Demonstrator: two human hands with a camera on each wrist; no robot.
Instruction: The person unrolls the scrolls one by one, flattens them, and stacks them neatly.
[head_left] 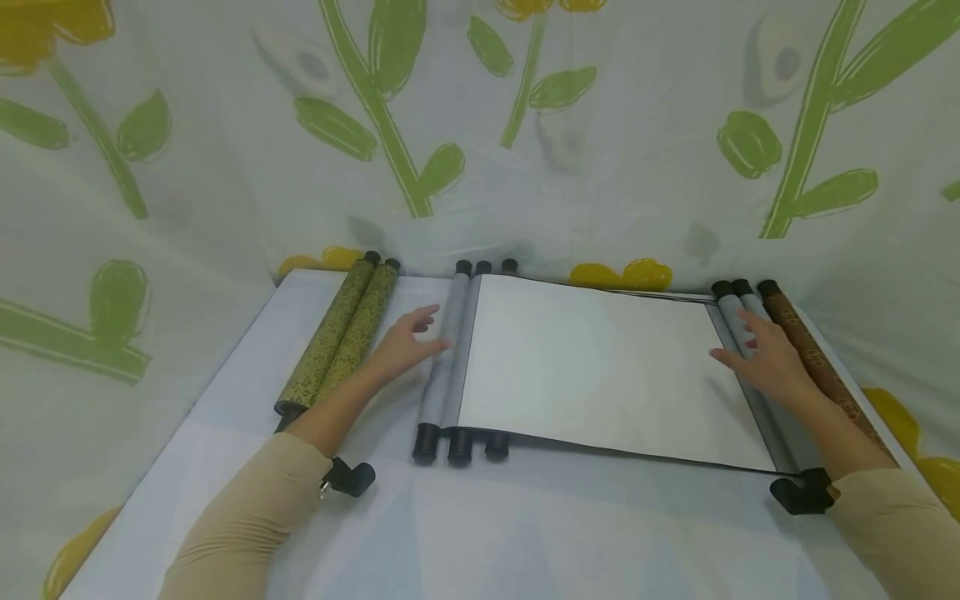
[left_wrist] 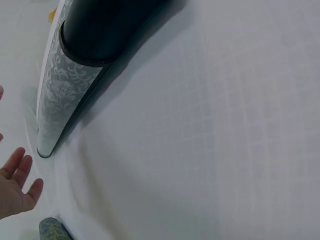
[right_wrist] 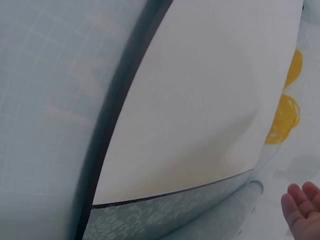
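A scroll with a blank white sheet and grey brocade borders lies unrolled across the table. At its left end are grey rollers with black knobs; more grey rolls lie at its right end. My left hand, fingers apart and holding nothing, is beside the leftmost grey roller. The right hand hovers over the right-end rolls with its thumb and fingers spread. In the left wrist view, the hand appears near the far end of a patterned grey roll. The right wrist view shows the grey brocade border below the sheet.
Two green-gold patterned rolls lie side by side on the left of the white table. Along the right edge is a brown patterned roll. A white curtain with flowers and leaves hangs behind the table.
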